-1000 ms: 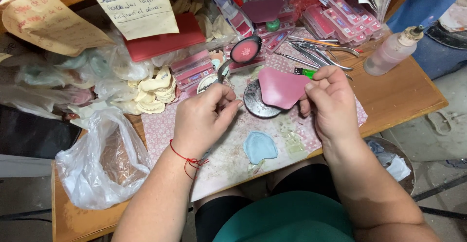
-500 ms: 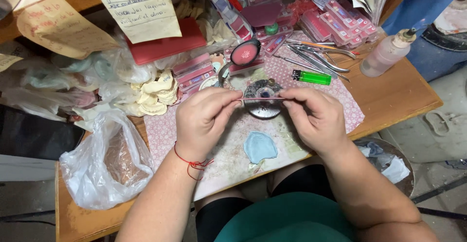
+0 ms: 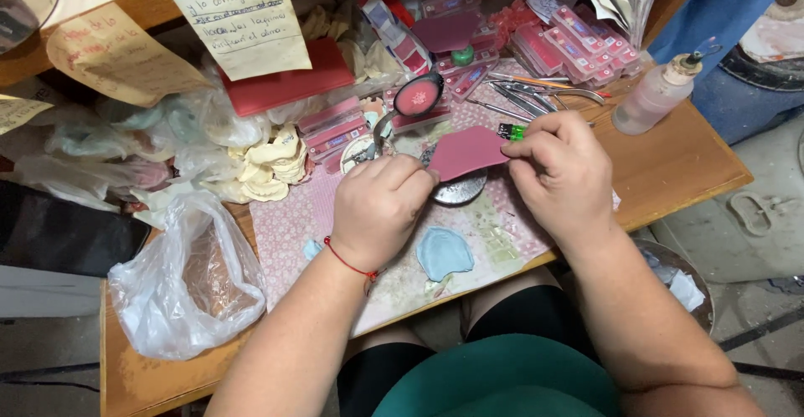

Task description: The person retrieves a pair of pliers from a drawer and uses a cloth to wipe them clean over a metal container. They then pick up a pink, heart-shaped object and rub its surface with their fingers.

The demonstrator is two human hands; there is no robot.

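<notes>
Both hands hold a flat pink sheet [image 3: 469, 151] between them, above a round metal dish [image 3: 461, 189]. My left hand [image 3: 381, 208], with a red thread bracelet at the wrist, pinches the sheet's left edge. On the other edge, my right hand [image 3: 561, 174] grips with fingertips. A pale blue moulded piece [image 3: 444, 252] lies on the patterned pink mat [image 3: 293, 224] just below the hands. A small round bowl of pink material [image 3: 416, 95] stands behind the sheet.
Clear plastic bags [image 3: 180, 275] sit at the left. Cream moulded pieces [image 3: 264, 170] are piled nearby. Pink trays [image 3: 578, 36], metal pliers [image 3: 536, 95], a green object [image 3: 512, 131] and a squeeze bottle [image 3: 657, 95] fill the back right. Paper notes [image 3: 239, 15] hang above.
Half a second ago the sheet was seen edge-on as a thin strip between the fingers; it is now tilted so its flat pink face shows. Both hands moved slightly up.
</notes>
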